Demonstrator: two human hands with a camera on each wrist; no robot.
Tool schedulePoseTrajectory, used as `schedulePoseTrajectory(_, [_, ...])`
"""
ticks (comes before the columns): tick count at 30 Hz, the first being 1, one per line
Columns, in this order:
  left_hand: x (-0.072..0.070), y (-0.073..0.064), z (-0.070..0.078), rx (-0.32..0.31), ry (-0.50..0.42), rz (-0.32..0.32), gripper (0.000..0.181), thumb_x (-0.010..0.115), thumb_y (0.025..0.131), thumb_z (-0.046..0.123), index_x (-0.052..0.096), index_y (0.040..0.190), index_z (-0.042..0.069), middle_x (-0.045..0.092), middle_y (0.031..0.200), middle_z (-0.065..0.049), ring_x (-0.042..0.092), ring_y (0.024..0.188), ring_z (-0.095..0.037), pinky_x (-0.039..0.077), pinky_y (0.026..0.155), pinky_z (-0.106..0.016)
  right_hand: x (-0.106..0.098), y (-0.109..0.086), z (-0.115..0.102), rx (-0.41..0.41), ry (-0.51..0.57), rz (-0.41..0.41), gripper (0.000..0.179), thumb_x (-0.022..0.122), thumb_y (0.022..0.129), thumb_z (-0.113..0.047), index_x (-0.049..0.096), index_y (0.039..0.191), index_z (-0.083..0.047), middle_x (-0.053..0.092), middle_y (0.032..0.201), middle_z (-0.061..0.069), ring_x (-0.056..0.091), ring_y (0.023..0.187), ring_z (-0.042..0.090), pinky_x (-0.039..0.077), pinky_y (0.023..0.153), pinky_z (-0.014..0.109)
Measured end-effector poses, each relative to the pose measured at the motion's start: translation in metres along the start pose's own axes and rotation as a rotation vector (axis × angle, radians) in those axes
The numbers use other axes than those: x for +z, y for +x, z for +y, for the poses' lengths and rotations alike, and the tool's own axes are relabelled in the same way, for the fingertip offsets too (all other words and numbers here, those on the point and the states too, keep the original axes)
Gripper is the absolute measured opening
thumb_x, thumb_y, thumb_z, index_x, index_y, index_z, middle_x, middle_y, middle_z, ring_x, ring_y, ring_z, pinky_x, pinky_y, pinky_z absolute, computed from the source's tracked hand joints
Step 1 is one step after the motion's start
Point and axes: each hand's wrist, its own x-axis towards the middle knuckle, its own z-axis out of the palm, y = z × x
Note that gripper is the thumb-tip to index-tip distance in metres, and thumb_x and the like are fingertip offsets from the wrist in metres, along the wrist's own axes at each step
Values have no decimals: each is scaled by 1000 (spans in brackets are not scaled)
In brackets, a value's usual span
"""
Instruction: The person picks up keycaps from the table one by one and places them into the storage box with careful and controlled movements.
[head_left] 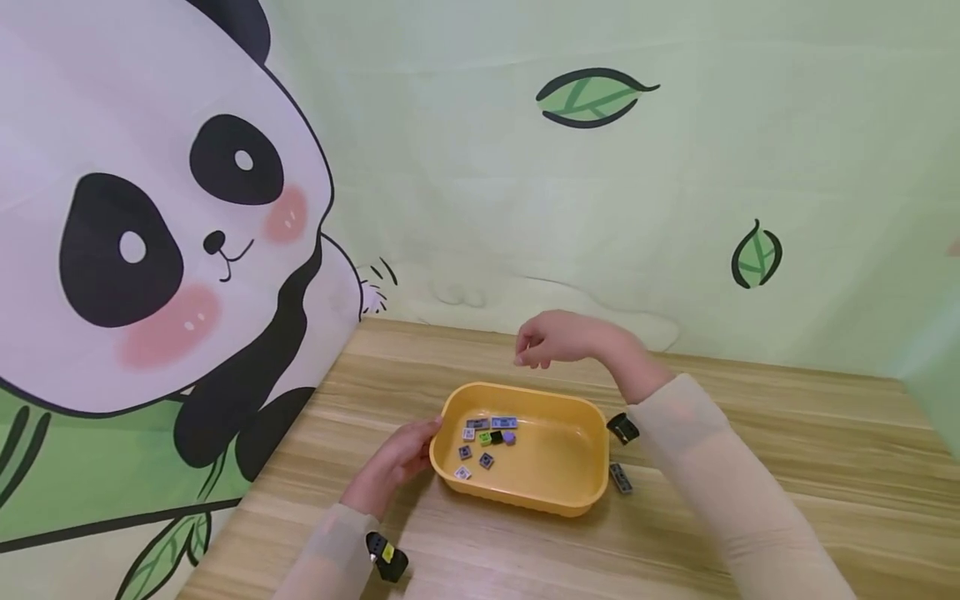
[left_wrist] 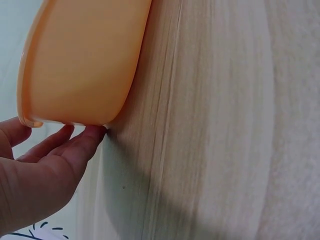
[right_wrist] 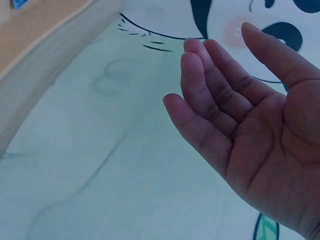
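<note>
A yellow rectangular tray (head_left: 555, 497) lies on the table, with several small toy bricks in its left half. Among them are a blue brick (head_left: 504, 422), a lime green one (head_left: 485, 437), a white one (head_left: 462, 472) and dark grey ones (head_left: 487, 460). My left hand (head_left: 396, 458) touches the outside of the tray's left end; in the left wrist view its fingertips (left_wrist: 95, 131) rest against the orange-looking wall. Beyond the tray's back rim, my right hand (head_left: 558, 337) hovers with loosely bent fingers. Its palm (right_wrist: 260, 140) shows nothing held.
One long dark grey brick (head_left: 621, 477) lies on the wooden table (head_left: 787, 467) just right of the tray. A pale green cloth wall (head_left: 465, 167) with leaf drawings stands behind the table. A large panda picture (head_left: 247, 250) covers the left side.
</note>
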Motion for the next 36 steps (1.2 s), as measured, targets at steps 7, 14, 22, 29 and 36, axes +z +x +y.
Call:
schedulePoseTrajectory(7, [2, -1, 1, -1, 0, 12, 48, 43, 111, 23, 49, 141, -13, 74, 101, -2, 64, 84, -6, 55, 73, -20, -13, -24, -2, -41, 39, 68, 24, 61, 103, -20, 68, 115, -1, 72, 98, 10, 66, 88, 20, 56, 89, 38])
schedulePoseTrajectory(14, [2, 1, 0, -6, 8, 30, 47, 44, 111, 24, 51, 140, -12, 74, 104, -5, 65, 85, -7, 56, 74, -20, -15, -46, 5, -51, 95, 134, 25, 60, 103, -20, 67, 117, 0, 71, 99, 10, 64, 90, 20, 56, 87, 38])
schedulePoseTrajectory(22, [2, 1, 1, -12, 7, 44, 46, 45, 110, 23, 51, 140, -11, 73, 110, -8, 65, 87, -7, 56, 76, -21, -1, -74, 24, -77, 186, 303, 23, 59, 103, -16, 68, 116, 1, 73, 102, 12, 64, 93, 20, 56, 84, 34])
schedulePoseTrajectory(29, [3, -1, 3, -9, 10, 40, 46, 45, 110, 22, 50, 141, -12, 73, 114, -11, 65, 89, -7, 56, 77, -22, 22, -93, 42, -59, 254, 462, 28, 61, 102, -14, 66, 125, 2, 73, 110, 15, 67, 101, 23, 56, 89, 29])
schedulePoseTrajectory(36, [3, -1, 2, -18, -14, 32, 46, 45, 110, 22, 49, 141, -12, 73, 106, -5, 64, 87, -6, 56, 76, -21, 53, -110, 61, -33, 337, 551, 41, 62, 102, -13, 58, 139, 2, 71, 125, 22, 67, 109, 21, 53, 88, 13])
